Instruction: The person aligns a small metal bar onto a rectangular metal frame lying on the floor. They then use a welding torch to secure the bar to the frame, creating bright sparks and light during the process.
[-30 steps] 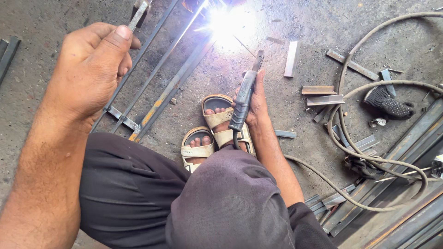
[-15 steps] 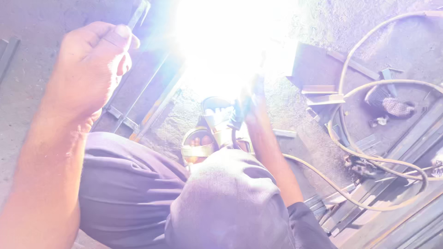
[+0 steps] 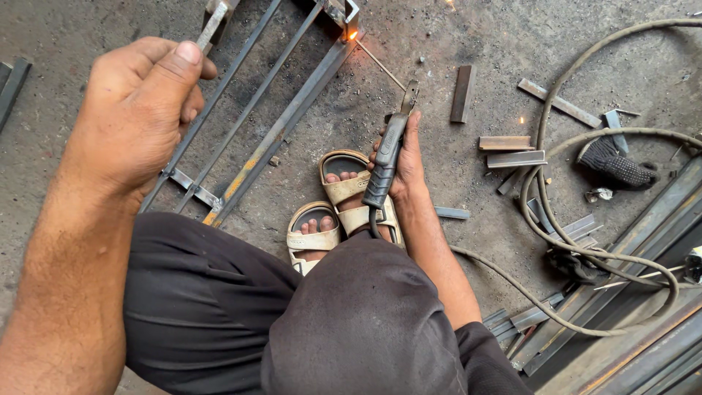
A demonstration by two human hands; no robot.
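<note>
My left hand [image 3: 139, 117] is raised close to my face, its fingers [image 3: 175, 69] curled shut with the thumb pressed on top, pinching a thin flat metal piece [image 3: 212, 25] that sticks up out of the fist. My right hand [image 3: 402, 164] is down by my feet, fingers wrapped tight around the black handle of the electrode holder [image 3: 386, 157]; the welding rod [image 3: 379, 66] runs from its clamp up to the corner of the steel frame [image 3: 285, 121], where a small orange glow [image 3: 353, 34] sits at the joint. The frame lies flat on the concrete floor [image 3: 453, 36], its long bars slanting toward my sandals [image 3: 333, 212]. A thick cable [image 3: 556, 219] loops across the floor to my right, among short offcuts of flat bar [image 3: 515, 159] and a dark knitted glove [image 3: 618, 168]. Longer steel sections [image 3: 629, 329] are stacked at the lower right. I see no packages, labels or signs.
</note>
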